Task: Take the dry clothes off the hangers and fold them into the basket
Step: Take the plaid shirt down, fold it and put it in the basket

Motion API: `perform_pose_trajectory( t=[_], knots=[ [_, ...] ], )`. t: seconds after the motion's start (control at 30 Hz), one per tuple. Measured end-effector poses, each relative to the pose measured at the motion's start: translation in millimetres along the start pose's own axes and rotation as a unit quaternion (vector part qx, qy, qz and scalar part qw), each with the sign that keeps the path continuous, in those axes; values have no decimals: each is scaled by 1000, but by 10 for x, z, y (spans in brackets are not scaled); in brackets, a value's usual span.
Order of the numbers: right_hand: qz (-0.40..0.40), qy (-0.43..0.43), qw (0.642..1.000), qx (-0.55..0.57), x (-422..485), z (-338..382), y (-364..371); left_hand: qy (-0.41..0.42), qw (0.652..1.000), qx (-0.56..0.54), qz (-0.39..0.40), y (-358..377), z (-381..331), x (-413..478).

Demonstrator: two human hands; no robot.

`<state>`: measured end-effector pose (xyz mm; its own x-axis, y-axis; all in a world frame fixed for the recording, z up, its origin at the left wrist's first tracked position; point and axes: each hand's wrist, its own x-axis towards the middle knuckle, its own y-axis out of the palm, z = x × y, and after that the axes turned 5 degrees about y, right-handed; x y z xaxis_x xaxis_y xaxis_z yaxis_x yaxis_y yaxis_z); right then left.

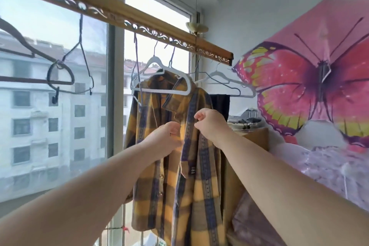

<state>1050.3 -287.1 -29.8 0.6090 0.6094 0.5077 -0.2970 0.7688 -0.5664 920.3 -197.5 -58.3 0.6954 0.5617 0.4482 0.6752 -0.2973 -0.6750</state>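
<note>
A yellow and navy plaid shirt hangs on a white hanger from a golden carved drying rail by the window. My left hand pinches the left side of the shirt's front just below the collar. My right hand pinches the navy placket strip beside it. The two hands are close together at chest height of the shirt. A dark garment hangs behind on another white hanger. No basket is in view.
Empty dark hangers dangle from the rail at the left. A pink butterfly umbrella stands open at the right above a heap of pale fabric. A cardboard box sits behind the shirt. Window glass fills the left.
</note>
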Motion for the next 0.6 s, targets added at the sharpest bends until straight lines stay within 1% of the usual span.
perform_pose_trajectory(
  t=[0.07,0.17,0.23,0.3,0.37,0.47,0.6],
  knots=[
    [-16,-18,999,-33,198,-3,-56,6,1000,4,-20,-1,-106,189],
    [-61,-49,993,-94,450,28,-107,-2,998,-21,-61,-4,-198,466],
    [-87,-63,985,-136,607,43,-139,-10,995,-28,-100,7,-239,659],
    [-96,-64,980,-161,730,70,-156,-32,989,-30,-138,9,-264,802],
    [-87,-59,980,-169,860,81,-158,-78,981,-37,-171,25,-249,958],
    [-61,-58,983,-163,992,95,-136,-134,969,-77,-191,25,-202,1121],
    [-57,-93,990,-93,1055,59,-119,-147,960,-152,-184,-6,-225,1219]
  ],
)
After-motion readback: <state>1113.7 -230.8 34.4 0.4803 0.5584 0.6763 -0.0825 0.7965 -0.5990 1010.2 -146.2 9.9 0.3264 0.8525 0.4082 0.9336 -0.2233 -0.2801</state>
